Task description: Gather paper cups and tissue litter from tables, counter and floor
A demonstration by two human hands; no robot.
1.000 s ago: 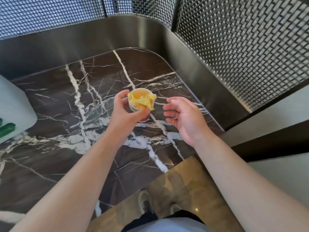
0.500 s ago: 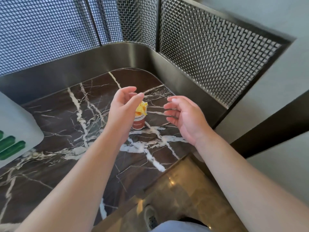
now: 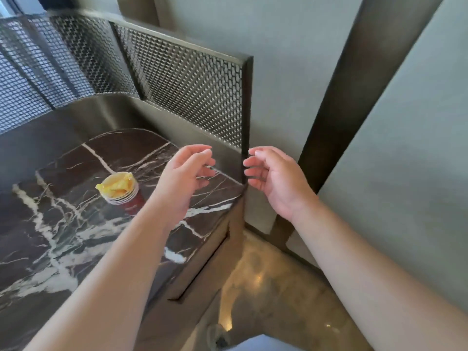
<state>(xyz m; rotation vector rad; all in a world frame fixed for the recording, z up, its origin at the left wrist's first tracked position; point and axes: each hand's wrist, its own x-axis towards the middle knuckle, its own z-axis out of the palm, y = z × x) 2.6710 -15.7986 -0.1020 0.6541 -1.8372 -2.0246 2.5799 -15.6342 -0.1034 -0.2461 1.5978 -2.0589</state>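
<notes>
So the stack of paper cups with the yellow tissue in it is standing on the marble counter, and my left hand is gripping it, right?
Not quite. The head view shows the left hand empty, apart from the stack of paper cups. The stack, yellow tissue inside, does stand on the marble counter.

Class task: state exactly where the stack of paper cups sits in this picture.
In the head view, the stack of paper cups, with yellow tissue inside, stands upright on the marble counter, left of the left hand, untouched.
</notes>
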